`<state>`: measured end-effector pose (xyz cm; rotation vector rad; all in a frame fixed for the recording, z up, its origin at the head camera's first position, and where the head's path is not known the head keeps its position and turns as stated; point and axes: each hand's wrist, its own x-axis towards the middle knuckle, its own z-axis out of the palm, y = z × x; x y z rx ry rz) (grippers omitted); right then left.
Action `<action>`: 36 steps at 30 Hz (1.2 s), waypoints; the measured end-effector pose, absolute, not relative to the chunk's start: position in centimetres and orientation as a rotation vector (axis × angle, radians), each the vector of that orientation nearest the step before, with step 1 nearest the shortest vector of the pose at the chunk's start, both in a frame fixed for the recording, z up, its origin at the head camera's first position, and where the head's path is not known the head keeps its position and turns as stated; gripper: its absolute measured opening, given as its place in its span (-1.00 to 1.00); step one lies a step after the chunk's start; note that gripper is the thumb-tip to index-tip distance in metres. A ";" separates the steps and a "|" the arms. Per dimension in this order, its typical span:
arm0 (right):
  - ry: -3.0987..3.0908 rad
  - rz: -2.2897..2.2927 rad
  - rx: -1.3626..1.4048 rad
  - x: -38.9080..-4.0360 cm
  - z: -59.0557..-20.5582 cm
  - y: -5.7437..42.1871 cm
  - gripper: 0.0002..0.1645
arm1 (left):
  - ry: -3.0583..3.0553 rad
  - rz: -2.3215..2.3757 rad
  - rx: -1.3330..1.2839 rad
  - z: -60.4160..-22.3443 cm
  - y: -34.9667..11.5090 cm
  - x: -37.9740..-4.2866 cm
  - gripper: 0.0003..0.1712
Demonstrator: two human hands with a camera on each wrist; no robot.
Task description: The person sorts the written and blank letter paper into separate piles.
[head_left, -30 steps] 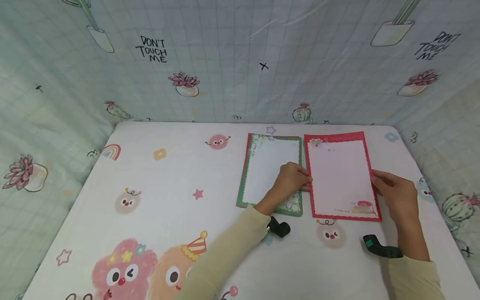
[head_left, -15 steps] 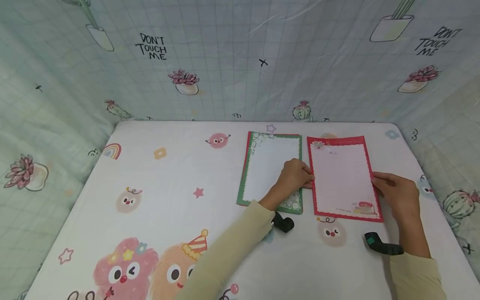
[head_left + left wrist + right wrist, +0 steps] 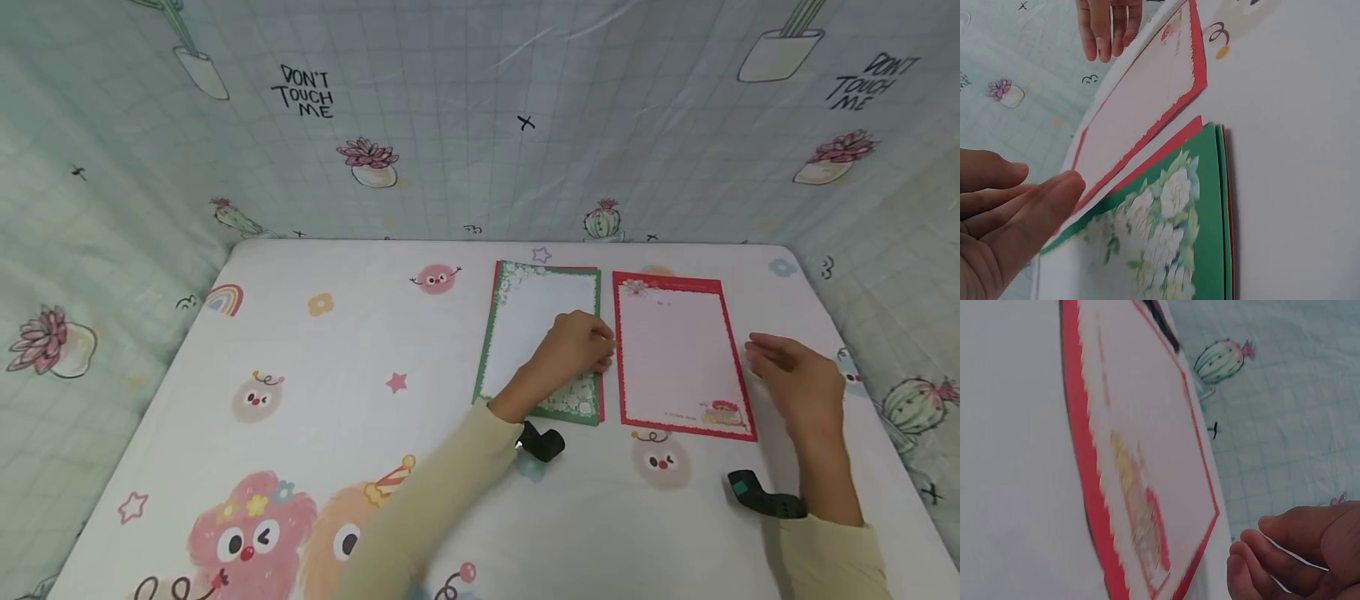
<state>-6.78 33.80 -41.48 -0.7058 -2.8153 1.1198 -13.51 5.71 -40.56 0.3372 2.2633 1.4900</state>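
both left hand (image 3: 576,343) and right hand (image 3: 804,385) just off red sheet (image 3: 678,358), right of frame; fingers loosely bent, pinching nothing; sheet seems placed.

red sheet (image 3: 678,358) txt illeg., L sleeve (image 3: 431,508) cropped

A sheet (image 3: 678,358) lies on the tabletop (image 3: 337,442) between the left grip (image 3: 573,343) and the right grip (image 3: 806,387), a stack (image 3: 534,310) beneath the left, a cloth backdrop (image 3: 457,92) beyond both.

Head view from above, forward and down; wrist views close, red-bordered sheet (image 3: 678,358) in both
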 end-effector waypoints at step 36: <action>-2.915 1.441 -0.036 -8.2 -42.6 22.9 -0.49 | 2.602 1.227 0.280 -41.2 -10.2 -15.0 -0.61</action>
